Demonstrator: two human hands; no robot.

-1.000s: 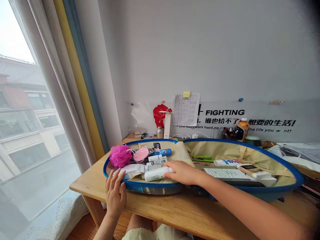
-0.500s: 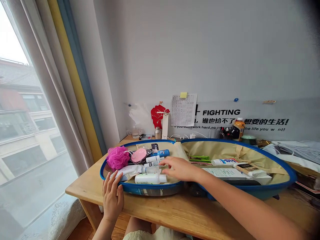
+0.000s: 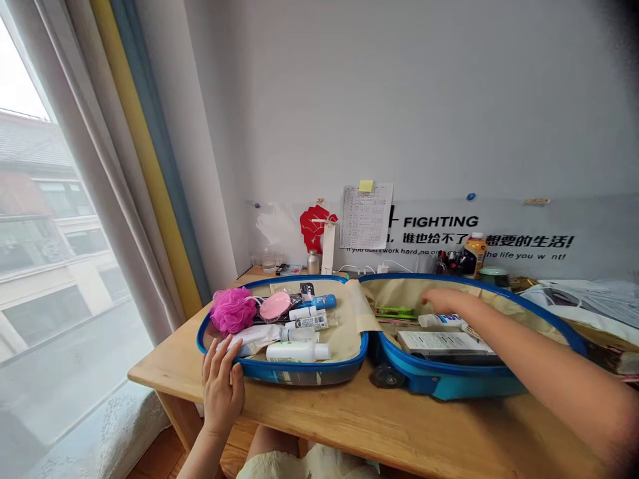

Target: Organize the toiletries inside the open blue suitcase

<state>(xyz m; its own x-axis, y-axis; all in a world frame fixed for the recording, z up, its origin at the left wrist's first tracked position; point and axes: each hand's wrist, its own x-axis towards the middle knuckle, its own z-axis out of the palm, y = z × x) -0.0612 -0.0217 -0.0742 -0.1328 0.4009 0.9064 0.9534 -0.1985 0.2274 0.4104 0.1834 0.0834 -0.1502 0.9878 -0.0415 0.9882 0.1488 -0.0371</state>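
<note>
An open blue suitcase (image 3: 279, 380) with a beige lining lies on the wooden table. My left hand (image 3: 223, 380) rests on the near left rim with its fingers stretched out, beside a white tube (image 3: 254, 334). The left half also contains a pink bath puff (image 3: 233, 310), a pink round thing (image 3: 275, 307), a white bottle (image 3: 298, 352) and a blue bottle (image 3: 319, 301). Over the right half reaches my right hand (image 3: 446, 299), fingers pointing left and partly bent, nothing visible in them. Below it lie green packages (image 3: 395, 313), a toothpaste tube (image 3: 440, 320) and a white box (image 3: 444, 342).
Behind the suitcase stand a small metallic bottle (image 3: 313, 263), a white upright holder (image 3: 328, 249) and an orange drink bottle (image 3: 474, 254). Cables and papers (image 3: 574, 303) are piled at right. A curtain (image 3: 150, 173) hangs at left.
My right hand has moved from above the bottles in the left half across to the right half. My left hand stays on the rim. The view has shifted slightly.
</note>
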